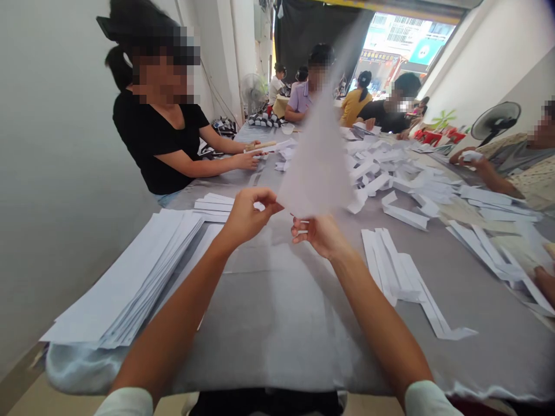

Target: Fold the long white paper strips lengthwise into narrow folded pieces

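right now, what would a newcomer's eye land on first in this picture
Probably the tall, blurred white paper sheet, rising mid-picture above the bare left hand and bare right hand. Next, the loose heap of folded white paper strips, spread beyond it to the right on the grey cloth-covered table. Then the fanned stack of long white paper sheets at the table's near left.

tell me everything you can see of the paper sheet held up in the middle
The paper sheet is white, looks thin and shows no clear print. It stands up above the grey-covered table, broad at the bottom and narrowing to a blurred top. The right hand holds its lower edge; the left hand has its fingertips at the lower left corner, though whether they grip it is unclear. Blur hides any folds.
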Demonstrator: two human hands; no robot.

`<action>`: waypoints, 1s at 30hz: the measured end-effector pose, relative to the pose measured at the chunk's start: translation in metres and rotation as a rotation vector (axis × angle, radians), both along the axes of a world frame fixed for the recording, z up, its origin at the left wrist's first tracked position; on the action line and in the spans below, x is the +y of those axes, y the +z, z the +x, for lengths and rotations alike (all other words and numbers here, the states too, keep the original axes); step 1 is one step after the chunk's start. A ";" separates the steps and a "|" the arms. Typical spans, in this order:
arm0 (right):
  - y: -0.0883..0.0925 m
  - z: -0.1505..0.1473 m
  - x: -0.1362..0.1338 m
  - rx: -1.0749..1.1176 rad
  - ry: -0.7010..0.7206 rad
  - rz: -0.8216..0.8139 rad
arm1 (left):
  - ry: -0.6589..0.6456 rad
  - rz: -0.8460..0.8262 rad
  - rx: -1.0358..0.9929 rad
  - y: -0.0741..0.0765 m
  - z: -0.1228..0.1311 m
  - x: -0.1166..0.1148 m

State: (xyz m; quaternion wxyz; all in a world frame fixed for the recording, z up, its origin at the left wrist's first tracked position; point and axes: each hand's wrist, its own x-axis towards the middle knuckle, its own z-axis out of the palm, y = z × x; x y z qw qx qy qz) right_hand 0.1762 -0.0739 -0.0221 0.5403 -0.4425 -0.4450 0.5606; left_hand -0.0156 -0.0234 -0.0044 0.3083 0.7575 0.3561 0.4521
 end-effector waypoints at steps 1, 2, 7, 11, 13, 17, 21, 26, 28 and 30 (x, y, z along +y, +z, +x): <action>-0.002 -0.001 0.001 0.016 -0.028 -0.005 | -0.011 -0.048 -0.015 -0.003 0.000 0.003; -0.003 -0.002 0.001 0.013 -0.067 0.013 | -0.029 -0.116 -0.039 -0.005 0.000 0.005; -0.001 -0.009 -0.003 -0.167 -0.110 0.268 | -0.110 -0.346 -0.112 -0.008 -0.002 0.008; -0.001 -0.012 -0.007 -0.262 -0.174 0.395 | -0.161 -0.416 -0.112 -0.008 -0.003 0.007; -0.001 -0.011 -0.007 -0.258 -0.208 0.411 | -0.173 -0.434 -0.103 -0.009 -0.002 0.007; -0.004 -0.008 -0.004 -0.216 -0.230 0.395 | -0.198 -0.439 -0.072 -0.010 -0.001 0.007; -0.007 -0.007 -0.002 -0.205 -0.220 0.376 | -0.188 -0.429 -0.094 -0.010 -0.002 0.008; -0.006 -0.008 -0.004 -0.277 -0.220 0.351 | -0.169 -0.432 -0.128 -0.015 -0.002 0.012; -0.004 -0.009 -0.006 -0.320 -0.234 0.361 | -0.177 -0.446 -0.135 -0.016 -0.001 0.011; -0.003 -0.010 -0.007 -0.340 -0.245 0.385 | -0.196 -0.463 -0.130 -0.017 0.001 0.010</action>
